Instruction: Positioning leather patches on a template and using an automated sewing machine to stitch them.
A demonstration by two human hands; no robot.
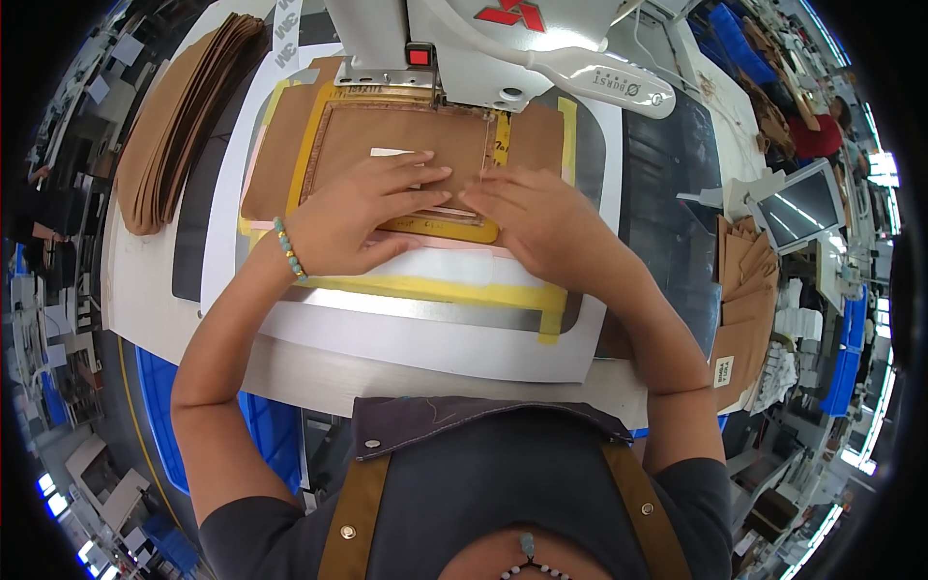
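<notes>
A brown panel (536,145) of leather-like material lies below a white sewing machine head (377,39). On it rests a flat yellow-edged frame (307,159) with a clear inner border. My left hand (362,201) lies on the frame and panel with its fingers stretched out to the right, beside a small white strip (389,152). Opposite it, my right hand (541,217) lies flat over the frame's right side, fingertips pointing left. Neither hand grips anything; both are open. Parts of the frame's lower and right edges are hidden beneath my hands.
Under the panel is a white sheet (435,348) with yellow tape (425,288). Stacked brown pieces (179,126) stand at left; more brown pieces (744,309) lie at right near a screen (797,208). A white handle-shaped part (609,82) juts from the machine. Blue bins (159,416) sit below the table.
</notes>
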